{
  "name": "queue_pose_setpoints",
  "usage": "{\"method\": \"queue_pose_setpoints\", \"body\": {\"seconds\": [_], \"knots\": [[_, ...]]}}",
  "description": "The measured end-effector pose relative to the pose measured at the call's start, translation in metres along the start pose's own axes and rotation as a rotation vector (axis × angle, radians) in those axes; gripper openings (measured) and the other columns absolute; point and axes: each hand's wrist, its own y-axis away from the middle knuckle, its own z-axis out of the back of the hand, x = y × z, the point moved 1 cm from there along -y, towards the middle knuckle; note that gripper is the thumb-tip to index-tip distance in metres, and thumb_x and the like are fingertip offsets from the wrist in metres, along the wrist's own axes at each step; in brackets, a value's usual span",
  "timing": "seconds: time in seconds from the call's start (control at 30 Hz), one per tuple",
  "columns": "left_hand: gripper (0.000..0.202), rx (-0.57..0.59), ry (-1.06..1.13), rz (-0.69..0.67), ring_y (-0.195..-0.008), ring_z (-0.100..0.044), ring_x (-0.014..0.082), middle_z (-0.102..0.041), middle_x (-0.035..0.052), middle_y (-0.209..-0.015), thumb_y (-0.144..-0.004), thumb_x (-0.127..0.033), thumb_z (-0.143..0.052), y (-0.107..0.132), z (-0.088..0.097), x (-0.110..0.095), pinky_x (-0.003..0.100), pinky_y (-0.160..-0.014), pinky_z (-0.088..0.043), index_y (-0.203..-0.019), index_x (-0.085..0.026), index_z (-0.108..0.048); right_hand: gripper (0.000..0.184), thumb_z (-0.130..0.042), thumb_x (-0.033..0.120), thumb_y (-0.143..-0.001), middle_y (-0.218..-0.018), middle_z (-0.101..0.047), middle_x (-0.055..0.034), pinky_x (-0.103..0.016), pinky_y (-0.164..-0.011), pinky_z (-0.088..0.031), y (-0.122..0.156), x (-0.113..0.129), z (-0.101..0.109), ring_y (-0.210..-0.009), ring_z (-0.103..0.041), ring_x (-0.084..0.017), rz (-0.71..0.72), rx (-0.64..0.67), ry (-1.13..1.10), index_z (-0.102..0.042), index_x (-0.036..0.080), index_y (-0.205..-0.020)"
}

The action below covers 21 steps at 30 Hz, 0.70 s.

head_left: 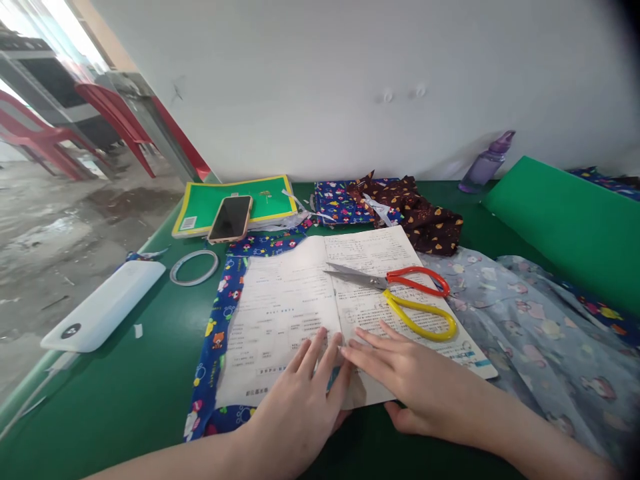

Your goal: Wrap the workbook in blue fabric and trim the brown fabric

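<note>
An open book (pixel 280 293) with printed pages lies on the green table, upside down to me. Blue patterned fabric (pixel 200 387) sticks out from beneath its left page along the side, top and bottom. My left hand (pixel 305 393) rests on the lower left page by the fold, fingers stretched out. On the lower right page lies my right hand (pixel 395 367), its fingers extended and its fingertips close to those of the left. Scissors (pixel 375 282) with one red and one yellow handle lie open across the right page, just beyond my right hand.
A white power bank (pixel 107 303) with a cable and a tape roll (pixel 194 268) lie left. A phone (pixel 231 219) rests on a green book (pixel 195 200). Brown fabric (pixel 425 220), grey printed fabric (pixel 540 320), a purple bottle (pixel 483 170) and a green board (pixel 565 227) surround the right side.
</note>
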Motion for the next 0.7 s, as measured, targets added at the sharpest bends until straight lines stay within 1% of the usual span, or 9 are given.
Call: {"method": "queue_pose_setpoints", "body": {"seconds": [0.1,0.2,0.3,0.53,0.6,0.7], "knots": [[0.047,0.018,-0.003,0.009,-0.129,-0.042,0.0383,-0.046,0.0194,-0.14,-0.095,-0.036,-0.038,-0.001,0.001,-0.001,0.046,-0.098,-0.047,-0.133,-0.009,-0.045,0.084,-0.051,0.008,-0.063,-0.145,-0.039,-0.0191,-0.054,-0.107,-0.033,0.0,0.0,0.001,-0.133,-0.036,-0.033,-0.02,0.0,-0.003,-0.031,0.01,-0.144],[0.048,0.045,0.006,0.025,-0.129,-0.042,0.0382,-0.044,0.0195,-0.141,-0.096,-0.037,-0.035,-0.005,0.001,-0.002,0.046,-0.097,-0.048,-0.134,-0.009,-0.044,0.083,-0.05,0.008,-0.062,-0.144,-0.04,-0.0186,-0.052,-0.109,-0.032,0.001,-0.005,0.002,-0.133,-0.037,-0.031,-0.024,-0.023,-0.013,-0.034,0.01,-0.143],[0.049,0.044,0.006,0.04,-0.13,-0.04,0.0381,-0.043,0.019,-0.143,-0.096,-0.038,-0.034,-0.009,-0.001,-0.001,0.047,-0.099,-0.046,-0.135,-0.009,-0.043,0.082,-0.05,0.008,-0.061,-0.144,-0.041,-0.0167,-0.051,-0.109,-0.031,0.002,-0.011,0.003,-0.133,-0.038,-0.03,-0.025,-0.039,-0.026,-0.036,0.011,-0.142],[0.051,0.031,0.017,0.077,-0.131,-0.039,0.0372,-0.043,0.0177,-0.143,-0.096,-0.04,-0.036,-0.022,-0.008,-0.001,0.048,-0.1,-0.044,-0.136,-0.01,-0.042,0.084,-0.055,0.01,-0.063,-0.145,-0.042,-0.011,-0.045,-0.11,-0.032,0.006,-0.029,0.008,-0.133,-0.038,-0.027,-0.046,-0.047,-0.051,-0.032,0.019,-0.144],[0.051,0.041,0.025,0.081,-0.131,-0.038,0.0376,-0.042,0.0187,-0.143,-0.096,-0.039,-0.036,-0.027,-0.009,-0.001,0.048,-0.1,-0.043,-0.136,-0.008,-0.042,0.085,-0.057,0.012,-0.064,-0.145,-0.042,-0.0086,-0.045,-0.108,-0.034,0.007,-0.035,0.008,-0.133,-0.039,-0.028,-0.053,-0.046,-0.052,-0.031,0.022,-0.144],[0.05,0.066,0.057,0.095,-0.132,-0.037,0.0382,-0.04,0.0203,-0.144,-0.096,-0.038,-0.035,-0.032,-0.008,0.0,0.049,-0.101,-0.042,-0.135,-0.007,-0.042,0.085,-0.059,0.012,-0.064,-0.142,-0.046,-0.0067,-0.045,-0.104,-0.039,0.008,-0.042,0.008,-0.129,-0.043,-0.029,-0.061,-0.071,-0.052,-0.032,0.025,-0.143]]}}
